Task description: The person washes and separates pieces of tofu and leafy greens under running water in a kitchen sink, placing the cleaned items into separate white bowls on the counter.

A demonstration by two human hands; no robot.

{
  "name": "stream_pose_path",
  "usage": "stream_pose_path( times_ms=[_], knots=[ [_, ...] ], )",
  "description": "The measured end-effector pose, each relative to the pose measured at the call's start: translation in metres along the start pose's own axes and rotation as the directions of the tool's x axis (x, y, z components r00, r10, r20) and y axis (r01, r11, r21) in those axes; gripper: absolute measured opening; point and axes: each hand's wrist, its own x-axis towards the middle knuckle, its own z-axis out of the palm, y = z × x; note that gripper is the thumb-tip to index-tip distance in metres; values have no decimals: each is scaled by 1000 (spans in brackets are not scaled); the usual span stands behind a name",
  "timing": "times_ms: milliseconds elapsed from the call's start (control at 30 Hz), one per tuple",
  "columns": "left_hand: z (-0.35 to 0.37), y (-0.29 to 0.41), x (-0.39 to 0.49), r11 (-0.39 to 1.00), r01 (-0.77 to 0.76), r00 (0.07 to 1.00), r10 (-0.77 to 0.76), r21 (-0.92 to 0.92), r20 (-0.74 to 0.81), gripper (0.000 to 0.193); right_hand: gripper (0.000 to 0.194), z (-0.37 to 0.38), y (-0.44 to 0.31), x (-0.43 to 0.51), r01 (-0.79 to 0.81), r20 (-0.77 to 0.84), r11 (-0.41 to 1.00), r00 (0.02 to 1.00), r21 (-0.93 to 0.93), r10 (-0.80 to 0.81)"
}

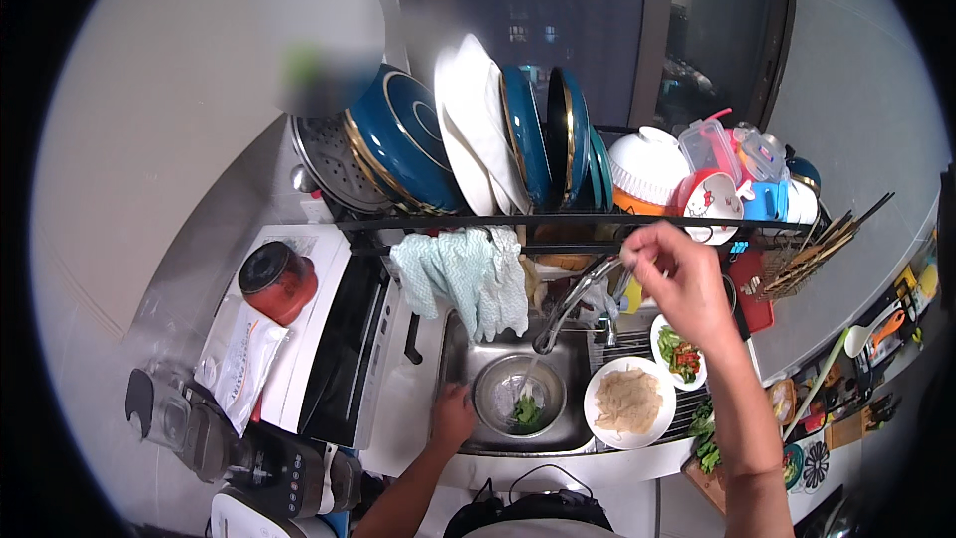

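Note:
A stainless steel bowl (485, 411) sits in the sink (575, 426), with green leaves (526, 411) in it. Water runs into it from the curved metal faucet (560, 317). At the bowl's left side is my left hand (454, 415); whether its fingers grip the rim, I cannot tell. My right hand (676, 280) is raised over the faucet's upper part, in front of the dish rack (553, 221). Its thumb and index finger are curled towards each other, and I cannot make out anything between them.
Right of the sink stand a plate of pale, thin food pieces (629, 400) and a plate of cut green and red peppers (678, 351). Cloths (463, 276) hang from the rack, which carries plates and bowls (650, 164). An oven (328, 359) stands left; leafy greens (706, 437) lie right.

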Motion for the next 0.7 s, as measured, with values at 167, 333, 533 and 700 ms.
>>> stream_pose_path(
  times_ms=[167,333,533,700],
  knots=[
    [-60,31,3,997,-81,993,81,-3,-87,15,14,1,-50,71,267,14,949,963,-167,-268],
    [-141,140,60,918,-373,846,278,-133,-455,16,26,30,-94,148,499,86,806,862,-319,-500],
    [-231,255,180,808,-503,690,164,-305,-705,36,63,88,-106,204,638,210,669,764,-381,-610],
    [-256,271,256,904,-338,865,189,-261,-465,31,69,97,-110,209,552,265,719,834,-423,-484]
  ],
)
